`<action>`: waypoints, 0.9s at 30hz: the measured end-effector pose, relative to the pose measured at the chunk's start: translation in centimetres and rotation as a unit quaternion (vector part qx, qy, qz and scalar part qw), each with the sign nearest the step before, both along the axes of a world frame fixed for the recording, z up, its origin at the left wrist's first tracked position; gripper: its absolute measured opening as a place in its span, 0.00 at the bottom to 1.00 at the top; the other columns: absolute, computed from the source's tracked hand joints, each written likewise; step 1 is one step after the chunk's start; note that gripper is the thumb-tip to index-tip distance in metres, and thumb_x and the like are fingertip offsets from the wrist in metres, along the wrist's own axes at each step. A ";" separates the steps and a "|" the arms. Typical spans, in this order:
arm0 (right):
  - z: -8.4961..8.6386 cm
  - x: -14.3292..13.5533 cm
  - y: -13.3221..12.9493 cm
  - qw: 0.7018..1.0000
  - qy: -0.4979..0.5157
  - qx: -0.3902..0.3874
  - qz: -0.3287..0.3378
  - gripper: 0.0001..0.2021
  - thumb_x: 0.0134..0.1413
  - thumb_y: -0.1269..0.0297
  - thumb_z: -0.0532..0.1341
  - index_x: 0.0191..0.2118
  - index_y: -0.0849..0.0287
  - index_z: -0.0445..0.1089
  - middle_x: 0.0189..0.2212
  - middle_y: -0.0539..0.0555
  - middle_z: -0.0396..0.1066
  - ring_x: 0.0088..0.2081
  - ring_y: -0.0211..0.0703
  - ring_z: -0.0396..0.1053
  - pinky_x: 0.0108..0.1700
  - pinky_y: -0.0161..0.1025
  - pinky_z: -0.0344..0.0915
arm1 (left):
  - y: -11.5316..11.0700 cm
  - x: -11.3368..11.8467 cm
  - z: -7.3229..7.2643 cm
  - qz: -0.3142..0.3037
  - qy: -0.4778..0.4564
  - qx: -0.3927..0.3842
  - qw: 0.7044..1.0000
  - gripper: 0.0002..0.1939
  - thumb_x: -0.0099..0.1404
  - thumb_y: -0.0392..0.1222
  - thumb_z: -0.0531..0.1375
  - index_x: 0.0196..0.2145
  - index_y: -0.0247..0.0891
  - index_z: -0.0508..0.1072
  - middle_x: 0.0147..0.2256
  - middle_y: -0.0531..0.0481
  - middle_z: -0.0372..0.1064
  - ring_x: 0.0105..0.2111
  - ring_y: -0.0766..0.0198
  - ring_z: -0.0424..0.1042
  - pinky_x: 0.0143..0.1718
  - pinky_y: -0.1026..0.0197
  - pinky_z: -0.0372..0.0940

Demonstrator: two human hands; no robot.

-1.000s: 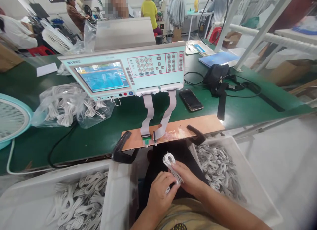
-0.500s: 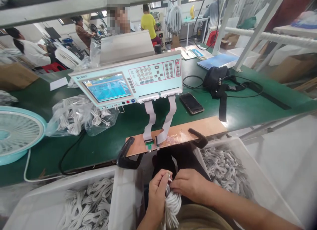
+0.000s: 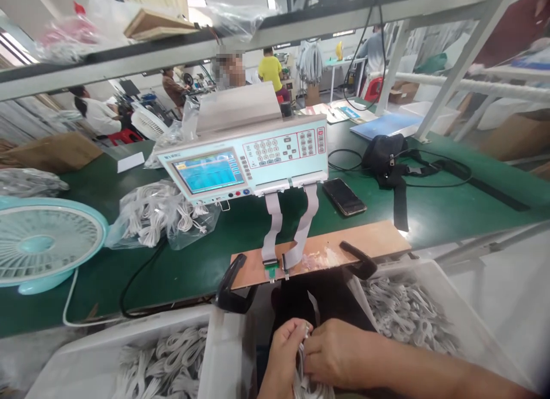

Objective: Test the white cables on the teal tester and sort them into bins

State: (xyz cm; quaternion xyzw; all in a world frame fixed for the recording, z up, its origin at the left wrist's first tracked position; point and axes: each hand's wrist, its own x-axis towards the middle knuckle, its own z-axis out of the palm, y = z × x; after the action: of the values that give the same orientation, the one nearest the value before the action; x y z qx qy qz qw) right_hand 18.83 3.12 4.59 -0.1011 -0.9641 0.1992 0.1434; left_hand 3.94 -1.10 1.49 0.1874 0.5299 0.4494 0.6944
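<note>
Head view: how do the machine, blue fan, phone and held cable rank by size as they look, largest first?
1. Machine
2. Blue fan, cut off at the left edge
3. Phone and held cable: unsure; the right hand covers part of the cable.

The cable (image 3: 313,391) was white, the table (image 3: 189,279) dark green, the board (image 3: 382,238) orange-tan, blotched paler. The tester (image 3: 264,173) was pale aqua, lined in red, its screen (image 3: 209,173) blue; the ribbons (image 3: 272,230) were greyish lilac, the fan (image 3: 36,244) turquoise.

Bright indoor light, glare spot on green tabletop (image 3: 195,273), stretched blurry edges, dark lower right corner
</note>
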 end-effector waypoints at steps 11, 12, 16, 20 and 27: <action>-1.6 -1.6 1.9 0.954 0.147 -0.227 -0.132 0.03 0.47 0.70 0.54 0.28 0.58 0.63 0.24 0.50 0.63 0.26 0.38 0.61 0.27 0.33 0.56 | 1.7 -1.2 0.7 0.002 0.146 0.102 0.984 0.16 0.54 0.52 0.62 0.22 0.35 0.72 0.21 0.53 0.64 0.24 0.66 0.63 0.27 0.66 0.59; -1.6 -1.9 2.2 0.926 0.183 -0.277 -0.178 0.03 0.49 0.69 0.53 0.27 0.58 0.62 0.24 0.49 0.62 0.26 0.38 0.60 0.27 0.33 0.56 | 1.8 -1.5 1.2 -0.004 0.221 0.157 0.963 0.15 0.57 0.51 0.60 0.24 0.36 0.73 0.23 0.51 0.66 0.26 0.64 0.65 0.29 0.64 0.60; -2.3 -3.5 3.3 0.784 0.285 -0.451 -0.318 0.11 0.54 0.61 0.54 0.24 0.58 0.59 0.20 0.46 0.56 0.23 0.36 0.55 0.27 0.33 0.53 | 2.4 -2.5 2.9 -0.038 0.361 0.297 0.883 0.10 0.62 0.43 0.55 0.30 0.39 0.75 0.29 0.49 0.69 0.30 0.61 0.68 0.34 0.63 0.62; -3.0 -5.0 3.9 0.719 0.321 -0.521 -0.331 0.16 0.53 0.52 0.57 0.23 0.59 0.60 0.19 0.46 0.56 0.22 0.35 0.53 0.26 0.33 0.53 | 3.1 -3.1 2.3 0.005 0.362 0.254 0.897 0.08 0.60 0.42 0.58 0.32 0.40 0.77 0.32 0.48 0.72 0.34 0.59 0.70 0.38 0.62 0.64; -2.5 -6.4 4.0 0.674 0.321 -0.552 -0.371 0.17 0.47 0.52 0.62 0.21 0.60 0.64 0.17 0.46 0.57 0.21 0.35 0.53 0.24 0.33 0.51 | 4.2 -3.7 0.9 0.125 0.169 0.077 0.975 0.14 0.47 0.43 0.68 0.32 0.35 0.78 0.29 0.49 0.75 0.32 0.60 0.72 0.37 0.63 0.65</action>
State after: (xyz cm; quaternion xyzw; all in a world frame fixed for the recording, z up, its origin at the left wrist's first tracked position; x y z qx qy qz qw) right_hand 12.39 7.13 2.06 -0.4414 -0.4568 0.6452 0.4244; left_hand 0.20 3.14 2.40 0.2455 0.6229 0.5338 0.5165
